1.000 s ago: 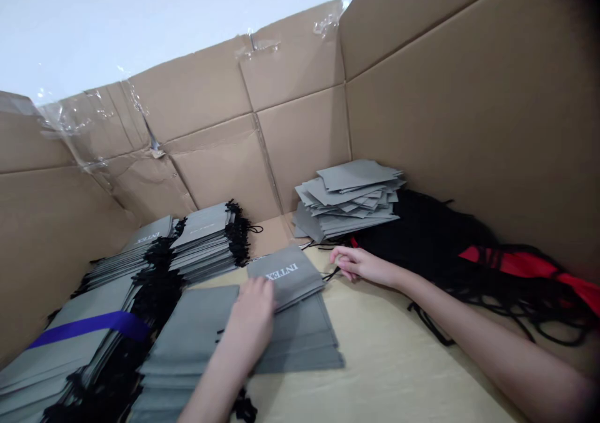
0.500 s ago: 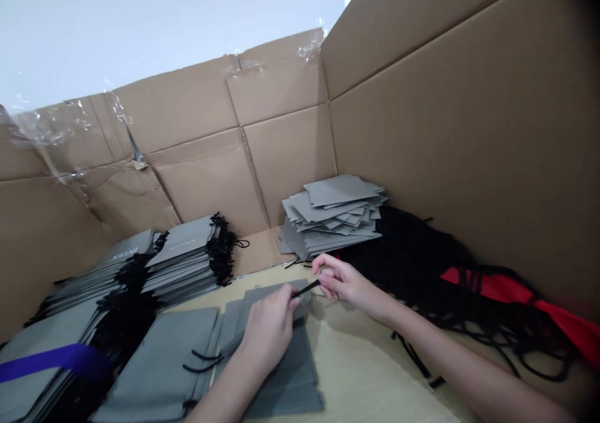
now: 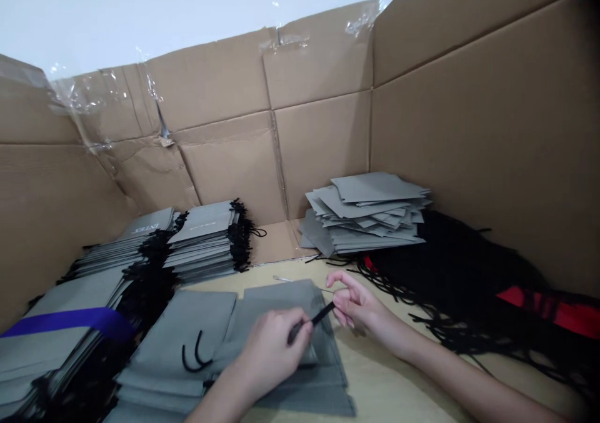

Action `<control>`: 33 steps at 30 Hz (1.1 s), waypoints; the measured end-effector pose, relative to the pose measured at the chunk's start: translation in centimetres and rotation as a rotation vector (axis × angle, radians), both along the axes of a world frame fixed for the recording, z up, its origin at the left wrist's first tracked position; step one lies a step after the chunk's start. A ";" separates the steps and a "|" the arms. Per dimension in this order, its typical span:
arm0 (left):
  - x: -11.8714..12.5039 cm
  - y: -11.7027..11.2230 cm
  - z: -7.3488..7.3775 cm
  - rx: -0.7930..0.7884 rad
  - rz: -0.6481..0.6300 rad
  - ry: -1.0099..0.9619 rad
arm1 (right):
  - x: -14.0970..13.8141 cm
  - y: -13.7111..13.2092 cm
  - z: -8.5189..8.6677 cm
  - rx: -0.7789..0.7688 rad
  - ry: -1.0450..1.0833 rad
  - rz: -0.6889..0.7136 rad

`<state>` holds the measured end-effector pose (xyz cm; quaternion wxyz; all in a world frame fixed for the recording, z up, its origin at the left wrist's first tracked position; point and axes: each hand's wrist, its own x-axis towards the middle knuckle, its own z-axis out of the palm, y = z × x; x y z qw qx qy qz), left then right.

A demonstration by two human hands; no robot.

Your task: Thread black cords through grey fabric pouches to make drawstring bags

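tightly, left hand pinching black cord, grey fabric bags

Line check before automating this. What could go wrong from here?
The black cord pinched in the left hand could slip free. The thin metal wire beside the right hand might snag the bag fabric or prick a finger. The tangled loose cords right of that hand could catch it and drag.
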<state>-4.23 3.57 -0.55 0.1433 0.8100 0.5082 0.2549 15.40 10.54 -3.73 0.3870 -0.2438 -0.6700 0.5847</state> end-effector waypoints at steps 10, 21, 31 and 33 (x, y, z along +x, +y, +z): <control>0.5 -0.6 0.5 -0.315 -0.272 -0.677 | -2.7 -1.7 -0.9 -0.110 -0.019 0.118; 1.0 -1.0 -1.1 0.343 0.108 0.391 | -3.5 -4.2 1.6 -0.561 0.153 -0.040; 0.9 0.0 -0.7 0.432 -0.101 0.686 | -3.0 -3.3 1.2 -1.166 0.446 -0.063; 1.0 0.3 -0.9 0.467 -0.091 0.685 | -3.2 -3.3 1.2 -1.212 0.479 -0.049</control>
